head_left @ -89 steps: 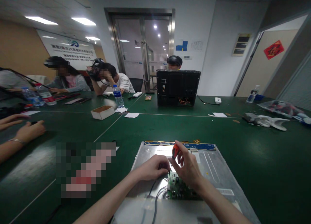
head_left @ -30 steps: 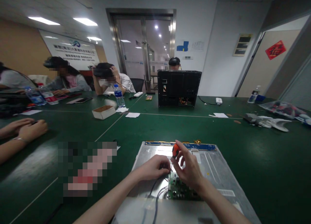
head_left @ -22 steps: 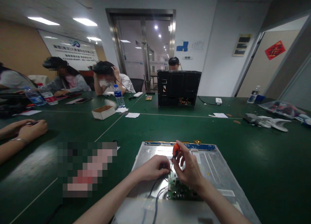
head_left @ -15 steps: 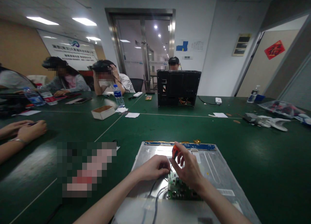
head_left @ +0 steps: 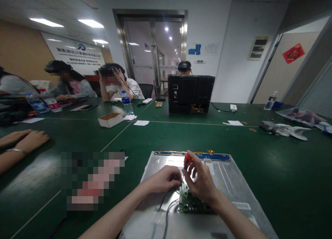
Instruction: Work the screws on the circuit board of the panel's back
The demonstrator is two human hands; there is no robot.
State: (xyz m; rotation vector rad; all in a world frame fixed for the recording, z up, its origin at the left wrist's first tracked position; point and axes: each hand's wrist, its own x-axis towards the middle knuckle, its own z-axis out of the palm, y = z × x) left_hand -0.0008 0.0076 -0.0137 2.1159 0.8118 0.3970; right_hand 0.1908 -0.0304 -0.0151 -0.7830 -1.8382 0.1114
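Landmark: green circuit board [head_left: 192, 202], lying on the silver metal panel [head_left: 233, 183] on the green tabletop [head_left: 181, 135]. Far left of board: a co-worker's hands [head_left: 24, 139] flat on tabletop. Just left of board: left hand [head_left: 164, 179], grip curled, fingertips bearing on the panel by the board's far corner; whether it pinches anything, cannot tell. Above board: right hand [head_left: 201, 180], grip pinching orange-handled screwdriver [head_left: 186, 162], tip down at that corner. Black cables [head_left: 166, 211] run from board's near-left side.

Bare forearms and hands [head_left: 181, 180], no sleeves
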